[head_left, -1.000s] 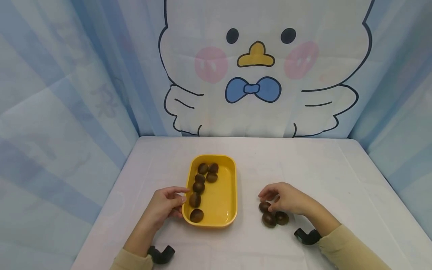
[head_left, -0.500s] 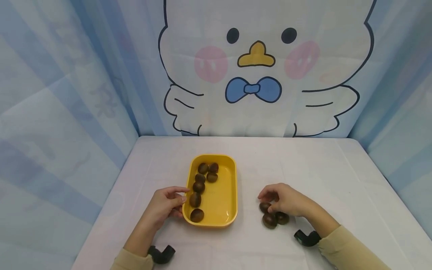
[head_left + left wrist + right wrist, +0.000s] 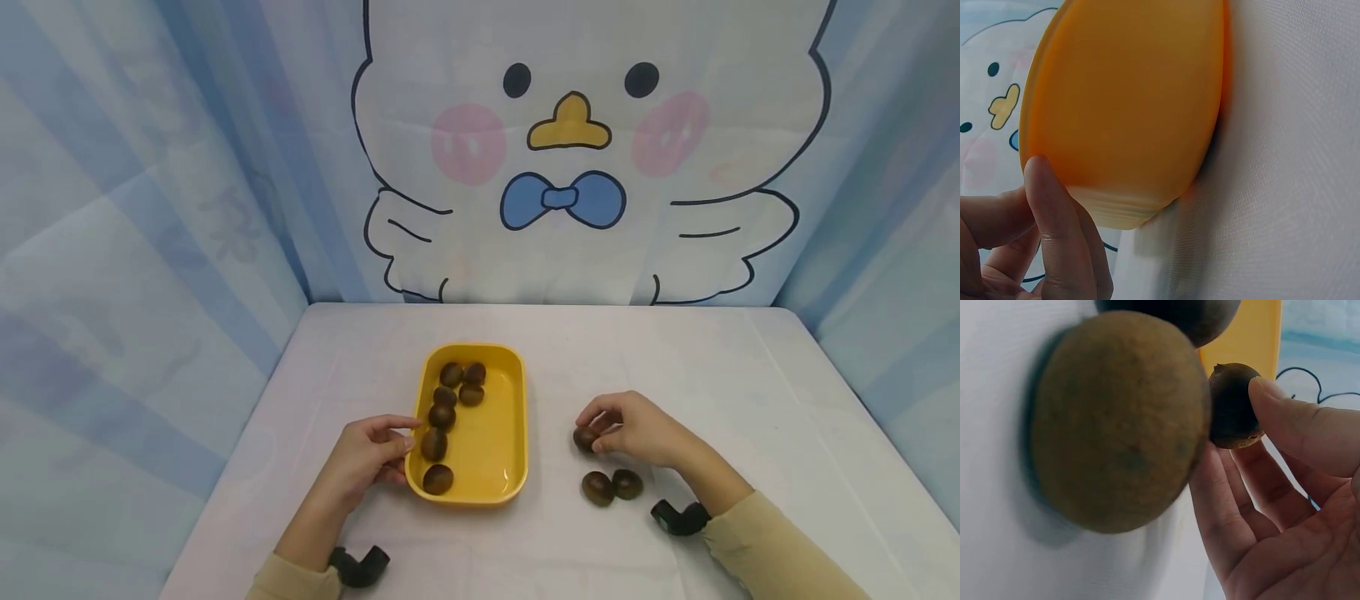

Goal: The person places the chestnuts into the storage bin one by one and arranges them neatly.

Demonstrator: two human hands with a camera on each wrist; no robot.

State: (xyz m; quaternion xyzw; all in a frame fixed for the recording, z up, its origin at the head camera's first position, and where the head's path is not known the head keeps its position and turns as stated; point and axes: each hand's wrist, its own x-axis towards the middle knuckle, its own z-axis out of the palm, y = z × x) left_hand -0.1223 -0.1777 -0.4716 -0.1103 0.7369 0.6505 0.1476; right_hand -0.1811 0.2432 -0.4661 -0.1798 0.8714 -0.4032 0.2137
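Note:
My right hand (image 3: 637,429) pinches a dark brown chestnut (image 3: 584,439) between thumb and fingers, right of the yellow tray (image 3: 501,425). Seen from the right wrist, the thumb presses one side of this chestnut (image 3: 1234,409) and the fingers lie behind it. Two more chestnuts, one on the left (image 3: 597,488) and one on the right (image 3: 627,484), lie side by side on the table just below that hand. At the tray's left side, my left hand (image 3: 367,450) grips the rim with thumb and fingers. Several chestnuts (image 3: 442,416) rest along the tray's left half.
A pale cloth covers the table (image 3: 675,358). Behind it hangs a curtain (image 3: 570,258) printed with a cartoon bird, and blue-striped curtains stand at both sides. Each wrist carries a black camera mount, the right one (image 3: 681,517) close to the two loose chestnuts.
The right hand has taken one chestnut from the group of three and moved it slightly away from the other two, toward the back. The left hand and tray have stayed in place.

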